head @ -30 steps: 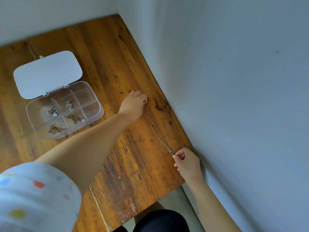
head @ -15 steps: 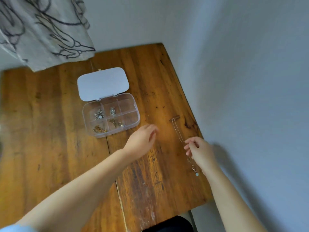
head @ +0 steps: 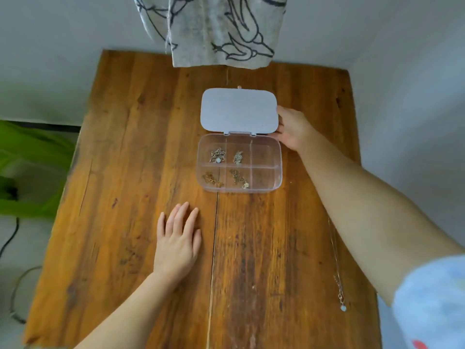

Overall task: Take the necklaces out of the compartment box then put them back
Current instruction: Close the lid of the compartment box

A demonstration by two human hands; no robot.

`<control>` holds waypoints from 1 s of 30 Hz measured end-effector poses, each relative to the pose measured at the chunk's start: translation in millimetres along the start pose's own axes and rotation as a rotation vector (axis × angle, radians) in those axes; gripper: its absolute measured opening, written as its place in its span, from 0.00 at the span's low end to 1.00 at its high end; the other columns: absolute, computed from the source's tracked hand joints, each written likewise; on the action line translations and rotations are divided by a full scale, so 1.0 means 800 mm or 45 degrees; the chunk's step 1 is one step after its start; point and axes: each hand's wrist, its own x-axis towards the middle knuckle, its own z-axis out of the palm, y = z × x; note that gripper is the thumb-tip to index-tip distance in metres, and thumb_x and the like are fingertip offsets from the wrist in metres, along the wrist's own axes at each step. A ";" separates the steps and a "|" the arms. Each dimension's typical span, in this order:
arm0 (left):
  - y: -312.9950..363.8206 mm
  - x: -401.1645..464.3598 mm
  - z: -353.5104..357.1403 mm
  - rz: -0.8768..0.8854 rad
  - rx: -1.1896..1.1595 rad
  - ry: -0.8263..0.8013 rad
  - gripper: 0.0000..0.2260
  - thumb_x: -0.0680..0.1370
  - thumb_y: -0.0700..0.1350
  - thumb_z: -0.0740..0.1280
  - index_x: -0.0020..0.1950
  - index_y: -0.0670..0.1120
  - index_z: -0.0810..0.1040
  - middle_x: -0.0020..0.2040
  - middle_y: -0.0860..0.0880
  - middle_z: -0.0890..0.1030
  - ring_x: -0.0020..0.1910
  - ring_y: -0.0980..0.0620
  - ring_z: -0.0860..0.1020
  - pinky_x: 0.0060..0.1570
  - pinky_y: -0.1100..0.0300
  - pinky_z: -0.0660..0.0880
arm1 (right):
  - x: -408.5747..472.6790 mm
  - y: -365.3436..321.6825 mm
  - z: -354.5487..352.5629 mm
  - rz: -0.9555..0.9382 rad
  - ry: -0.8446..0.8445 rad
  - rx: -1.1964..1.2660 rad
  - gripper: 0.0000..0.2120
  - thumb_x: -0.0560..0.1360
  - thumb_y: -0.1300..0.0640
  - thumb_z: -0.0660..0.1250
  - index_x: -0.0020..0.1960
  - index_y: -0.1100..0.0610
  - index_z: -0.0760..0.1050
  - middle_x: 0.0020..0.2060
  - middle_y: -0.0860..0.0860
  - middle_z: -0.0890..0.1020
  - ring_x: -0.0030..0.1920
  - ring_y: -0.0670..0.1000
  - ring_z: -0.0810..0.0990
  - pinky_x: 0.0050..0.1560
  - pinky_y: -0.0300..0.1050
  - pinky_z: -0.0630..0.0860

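Centre frame, the clear compartment box (head: pixel 239 163) sits on the wooden bench (head: pixel 141 172) with its white lid (head: pixel 239 110) flipped back and lying flat behind it. Four of its six compartments hold bunched necklaces (head: pixel 218 156), the left and middle cells of both rows; the two right-hand cells look bare.

The right hand (head: pixel 293 129) is up at the box's upper right corner, fingers (head: pixel 281 110) spread loosely and touching the right edge of the lid, palm just beside the hinge end of the box. It grips nothing that I can see.

The left hand (head: pixel 177 244) lies flat on the bench, lower centre of the frame, palm down, fingers (head: pixel 185 216) stretched out and close together, holding nothing, well apart from the box.

Over at the lower right, one necklace (head: pixel 338 278) lies stretched out along the bench near its right edge, its pale pendant at the near end, partly hidden under the right forearm.

A patterned cloth (head: pixel 214 28) hangs over the bench's far edge at the top.
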 end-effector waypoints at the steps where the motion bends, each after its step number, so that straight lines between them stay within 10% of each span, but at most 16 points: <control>1: 0.000 0.001 0.001 -0.007 0.003 0.006 0.26 0.80 0.56 0.40 0.68 0.45 0.67 0.69 0.41 0.69 0.70 0.45 0.59 0.72 0.47 0.45 | 0.012 0.000 0.002 -0.002 0.011 0.029 0.11 0.78 0.58 0.62 0.60 0.59 0.72 0.60 0.56 0.78 0.58 0.55 0.78 0.53 0.50 0.80; 12: 0.002 0.001 0.000 -0.059 0.030 -0.021 0.25 0.79 0.56 0.42 0.70 0.48 0.64 0.71 0.43 0.68 0.71 0.48 0.55 0.71 0.51 0.39 | -0.021 -0.017 -0.020 -0.360 0.007 -0.130 0.08 0.79 0.59 0.60 0.57 0.53 0.74 0.56 0.50 0.81 0.56 0.50 0.80 0.54 0.47 0.79; 21: 0.005 0.002 0.000 -0.071 0.032 0.018 0.24 0.78 0.54 0.48 0.70 0.47 0.65 0.71 0.42 0.67 0.72 0.46 0.56 0.71 0.52 0.38 | -0.113 0.038 -0.064 -0.870 -0.159 -1.035 0.15 0.79 0.63 0.60 0.64 0.56 0.74 0.62 0.48 0.78 0.62 0.41 0.73 0.61 0.26 0.67; 30: 0.002 0.000 0.005 -0.054 0.017 0.074 0.24 0.78 0.54 0.45 0.71 0.48 0.62 0.73 0.44 0.64 0.73 0.47 0.55 0.72 0.53 0.36 | -0.117 0.103 -0.079 -0.863 -0.271 -1.562 0.21 0.79 0.63 0.59 0.72 0.54 0.65 0.74 0.50 0.63 0.75 0.46 0.57 0.70 0.37 0.52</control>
